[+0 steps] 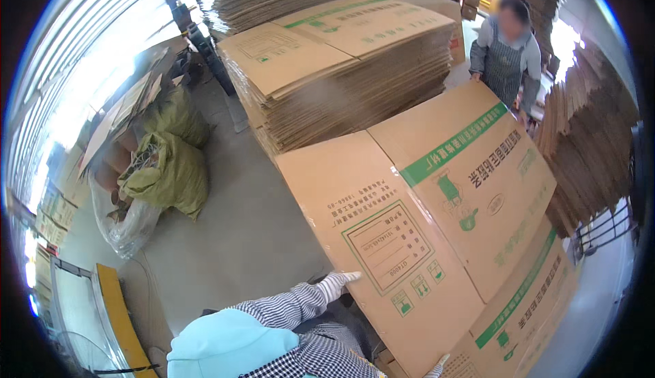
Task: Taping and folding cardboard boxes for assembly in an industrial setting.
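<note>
Head view has the big flat carton (430, 217) beside a cardboard stack (355, 95), a co-worker (506, 57) opposite, the gloved left hand (336, 285) gripping the carton's edge, the right hand (437, 367) against it, its hold I can't tell.

Tan is dominating the cardboard sheet (426, 221), a green band (454, 142) is slashing across; brown is filling the cardboard stack (355, 98), dark-and-white stripes are running along the sleeve (276, 306), light blue is colouring the cloth (228, 344), olive green is covering the sacks (177, 180)
</note>
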`<action>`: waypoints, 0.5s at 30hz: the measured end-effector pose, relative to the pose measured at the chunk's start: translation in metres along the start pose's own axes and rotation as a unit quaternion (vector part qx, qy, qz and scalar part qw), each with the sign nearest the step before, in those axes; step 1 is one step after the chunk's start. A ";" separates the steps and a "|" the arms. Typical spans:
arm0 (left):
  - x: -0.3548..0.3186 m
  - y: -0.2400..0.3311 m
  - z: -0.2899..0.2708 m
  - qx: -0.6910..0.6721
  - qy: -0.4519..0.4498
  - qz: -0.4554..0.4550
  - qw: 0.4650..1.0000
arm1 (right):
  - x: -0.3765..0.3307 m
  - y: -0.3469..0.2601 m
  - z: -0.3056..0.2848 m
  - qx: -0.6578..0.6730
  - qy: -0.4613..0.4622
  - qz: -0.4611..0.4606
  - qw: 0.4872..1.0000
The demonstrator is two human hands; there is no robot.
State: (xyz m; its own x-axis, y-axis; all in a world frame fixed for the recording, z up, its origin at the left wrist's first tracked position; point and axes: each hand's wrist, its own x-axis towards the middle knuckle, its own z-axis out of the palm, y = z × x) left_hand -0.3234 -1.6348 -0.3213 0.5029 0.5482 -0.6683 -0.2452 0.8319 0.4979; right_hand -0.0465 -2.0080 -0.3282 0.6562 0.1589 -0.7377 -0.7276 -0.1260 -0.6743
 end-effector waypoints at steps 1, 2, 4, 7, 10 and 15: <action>-0.010 0.006 0.008 -0.006 -0.005 0.011 1.000 | 0.001 -0.004 -0.001 -0.002 -0.010 -0.009 1.000; -0.024 0.017 0.017 0.071 0.017 0.085 0.994 | -0.005 -0.009 0.004 -0.054 -0.044 0.000 0.998; -0.067 0.058 0.049 0.163 0.041 0.186 0.968 | -0.019 -0.007 0.021 -0.134 -0.091 0.009 0.987; -0.116 0.126 0.062 0.198 0.042 0.280 0.938 | -0.050 0.011 0.077 -0.138 -0.170 0.005 0.976; -0.155 0.232 0.074 0.133 0.028 0.320 0.938 | -0.079 0.016 0.176 -0.101 -0.287 -0.027 0.952; -0.116 0.264 0.029 0.118 -0.025 0.387 0.914 | -0.169 -0.005 0.394 -0.018 -0.462 -0.091 0.882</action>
State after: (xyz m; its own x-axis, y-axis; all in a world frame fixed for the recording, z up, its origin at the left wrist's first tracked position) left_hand -0.4227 -1.4807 -0.0965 0.2940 0.9548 -0.0428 -0.3614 0.1525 0.9198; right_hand -0.2324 -1.6484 -0.1873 0.3067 0.9079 -0.2858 -0.6092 -0.0435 -0.7918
